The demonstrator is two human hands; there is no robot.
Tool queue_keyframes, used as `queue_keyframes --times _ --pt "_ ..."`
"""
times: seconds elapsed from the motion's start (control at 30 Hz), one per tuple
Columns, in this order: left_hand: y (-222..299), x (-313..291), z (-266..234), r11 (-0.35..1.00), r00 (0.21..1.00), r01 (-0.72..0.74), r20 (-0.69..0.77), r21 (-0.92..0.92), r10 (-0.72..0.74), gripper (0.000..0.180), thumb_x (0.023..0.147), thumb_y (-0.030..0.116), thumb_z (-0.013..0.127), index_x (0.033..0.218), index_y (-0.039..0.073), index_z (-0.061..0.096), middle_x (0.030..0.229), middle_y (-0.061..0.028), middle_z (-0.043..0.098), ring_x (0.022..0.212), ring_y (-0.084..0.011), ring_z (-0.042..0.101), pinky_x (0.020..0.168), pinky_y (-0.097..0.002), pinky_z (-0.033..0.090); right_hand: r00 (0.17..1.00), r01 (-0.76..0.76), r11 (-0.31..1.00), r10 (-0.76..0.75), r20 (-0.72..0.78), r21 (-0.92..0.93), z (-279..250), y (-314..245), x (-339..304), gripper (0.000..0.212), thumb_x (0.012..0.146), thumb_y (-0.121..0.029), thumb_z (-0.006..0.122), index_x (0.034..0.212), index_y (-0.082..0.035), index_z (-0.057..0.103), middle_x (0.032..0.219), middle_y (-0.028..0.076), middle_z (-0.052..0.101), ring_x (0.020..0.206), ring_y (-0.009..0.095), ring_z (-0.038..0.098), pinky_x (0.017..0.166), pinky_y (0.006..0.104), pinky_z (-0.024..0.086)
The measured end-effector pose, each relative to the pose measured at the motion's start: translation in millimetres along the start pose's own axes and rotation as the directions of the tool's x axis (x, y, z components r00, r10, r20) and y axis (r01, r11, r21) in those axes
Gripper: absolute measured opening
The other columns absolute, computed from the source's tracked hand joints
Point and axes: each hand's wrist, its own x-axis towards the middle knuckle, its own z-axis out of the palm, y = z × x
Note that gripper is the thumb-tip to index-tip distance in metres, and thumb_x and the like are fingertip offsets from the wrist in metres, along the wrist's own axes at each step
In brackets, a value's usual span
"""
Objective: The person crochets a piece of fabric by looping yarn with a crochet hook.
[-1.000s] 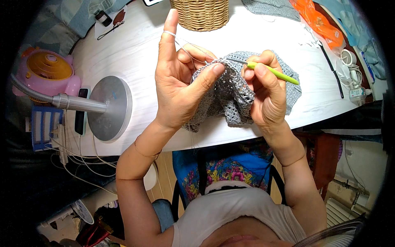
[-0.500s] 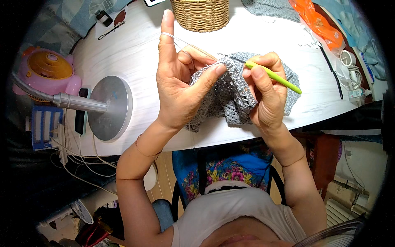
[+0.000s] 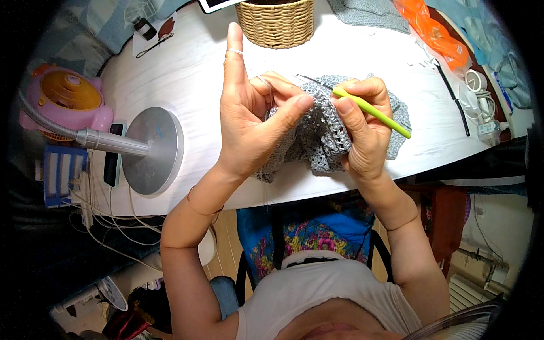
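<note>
Between my hands hangs a piece of grey crochet work (image 3: pixel 326 136) with an openwork pattern, part of it resting on the white table. My left hand (image 3: pixel 249 116) pinches its upper edge between thumb and middle finger. The left index finger points up with grey yarn (image 3: pixel 235 51) looped around it. In my right hand (image 3: pixel 365 122) is a crochet hook (image 3: pixel 377 111) with a lime-green handle, gripped like a pencil. Its dark metal tip points up and left, just above the crochet edge. The right-hand fingers also rest against the fabric.
At the far edge stand a wicker basket (image 3: pixel 277 25) and a folded grey knit piece (image 3: pixel 368 16). An orange plastic bag (image 3: pixel 433 34) lies far right, near a white cable (image 3: pixel 486 102). A lamp base (image 3: pixel 153 150), a phone (image 3: pixel 113 156) and a pink toy-like object (image 3: pixel 65 96) are left.
The hook's tip has come away from the crochet edge and now shows free above it. My left index finger has lowered slightly, and the whole view has shifted a little.
</note>
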Motion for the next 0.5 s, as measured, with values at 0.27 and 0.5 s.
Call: queue_keyframes --times 0.27,0.5 --pt "-3 3 -8 0.85 0.954 0.276 0.018 -0.449 -0.301 0.062 0.091 0.023 0.036 0.133 -0.003 -0.001 0.072 -0.0124 0.057 0.058 -0.01 0.054 0.055 -0.0189 0.044 0.99 -0.054 0.994 0.04 0.136 0.096 -3 1 1 0.016 0.077 -0.002 0.062 0.088 -0.002 0.05 0.081 0.006 0.058 0.07 0.005 0.055 0.061 0.0137 0.043" --pt "15 10 -24 0.945 0.988 -0.098 -0.08 0.312 0.129 0.058 0.091 0.017 0.035 0.134 -0.003 0.0 0.067 -0.0076 0.055 0.052 -0.0064 0.048 0.05 -0.0158 0.041 0.969 0.185 0.899 -0.1 0.224 -0.396 3 -15 12 0.014 0.075 -0.001 0.063 0.087 -0.002 0.055 0.081 0.004 0.057 0.067 0.006 0.054 0.06 0.0149 0.045"
